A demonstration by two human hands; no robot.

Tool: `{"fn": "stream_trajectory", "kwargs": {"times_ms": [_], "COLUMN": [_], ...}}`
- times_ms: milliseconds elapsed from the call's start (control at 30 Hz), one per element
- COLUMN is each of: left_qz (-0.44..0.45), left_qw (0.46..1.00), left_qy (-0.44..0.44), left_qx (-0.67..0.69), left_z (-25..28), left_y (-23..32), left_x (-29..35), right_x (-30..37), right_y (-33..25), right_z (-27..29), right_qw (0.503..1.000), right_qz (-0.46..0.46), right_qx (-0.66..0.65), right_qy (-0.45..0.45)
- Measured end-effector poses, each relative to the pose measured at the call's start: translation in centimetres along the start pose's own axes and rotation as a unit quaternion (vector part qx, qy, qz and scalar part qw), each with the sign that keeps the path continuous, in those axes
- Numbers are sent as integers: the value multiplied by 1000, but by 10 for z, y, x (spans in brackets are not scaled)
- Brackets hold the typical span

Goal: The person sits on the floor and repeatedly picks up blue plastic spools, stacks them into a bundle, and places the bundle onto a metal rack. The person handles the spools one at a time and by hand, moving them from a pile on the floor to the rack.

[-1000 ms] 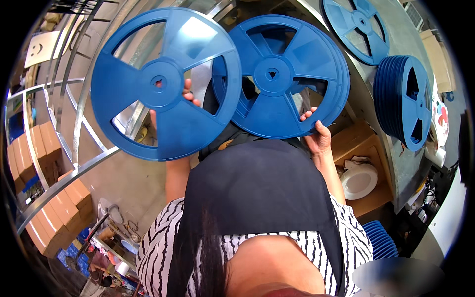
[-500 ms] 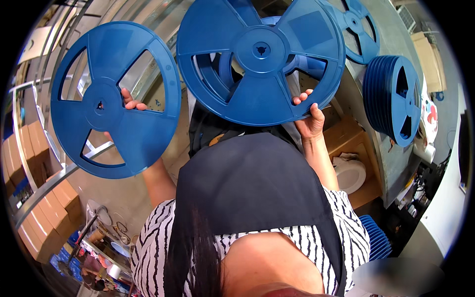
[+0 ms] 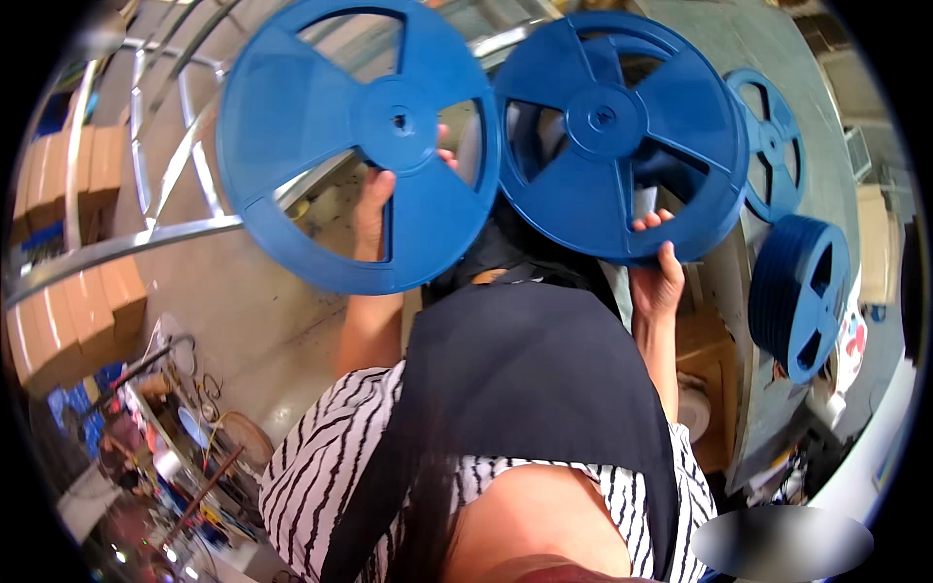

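My left hand [image 3: 372, 199] holds a large blue plastic reel [image 3: 292, 131] near its hub. The thumb shows in one opening and fingertips in another; the palm is partly hidden behind the disc. To the right, my right hand [image 3: 661, 282] grips the lower rim of a second blue reel [image 3: 573, 199], fingertips curled through an opening and thumb outside the edge. Both reels face up toward me, side by side, their rims touching or slightly overlapping. More blue reel parts show through the openings of the right one; how many it comprises, I cannot tell.
At the right, a grey worktop [image 3: 777, 437] bears a stack of blue reels [image 3: 799, 291] and another blue reel [image 3: 771, 146]. Beneath its edge is a cardboard box [image 3: 714, 350]. A metal frame [image 3: 146, 238] and brown cartons [image 3: 73, 321] stand at the left.
The left reel has moved right and up, closing the gap to the right reel. My right hand and its reel appear farther right and lower. The whole view has shifted.
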State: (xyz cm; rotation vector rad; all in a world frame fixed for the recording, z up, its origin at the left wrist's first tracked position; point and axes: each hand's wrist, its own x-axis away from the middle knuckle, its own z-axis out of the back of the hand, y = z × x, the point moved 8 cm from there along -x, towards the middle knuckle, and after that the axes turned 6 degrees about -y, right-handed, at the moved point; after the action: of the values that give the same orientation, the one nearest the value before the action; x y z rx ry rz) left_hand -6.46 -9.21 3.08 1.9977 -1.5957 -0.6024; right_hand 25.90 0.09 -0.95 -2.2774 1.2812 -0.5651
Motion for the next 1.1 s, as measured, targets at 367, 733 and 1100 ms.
{"fn": "stream_trajectory", "kwargs": {"times_ms": [367,733,1100], "left_qz": [4,168,18], "left_qw": [996,959,985], "left_qy": [66,105,-101], "left_qx": [-56,-204,136], "left_z": [-5,-80,-33], "left_y": [-1,-46,10], "left_x": [1,-44,0], "right_x": [11,5,-4], "right_y": [2,11,-31], "right_z": [-56,-139,-105], "right_qw": [989,909,972], "right_qz": [-41,-97,-65], "right_qx": [143,395,213], "right_qy": [21,-94,-72]}}
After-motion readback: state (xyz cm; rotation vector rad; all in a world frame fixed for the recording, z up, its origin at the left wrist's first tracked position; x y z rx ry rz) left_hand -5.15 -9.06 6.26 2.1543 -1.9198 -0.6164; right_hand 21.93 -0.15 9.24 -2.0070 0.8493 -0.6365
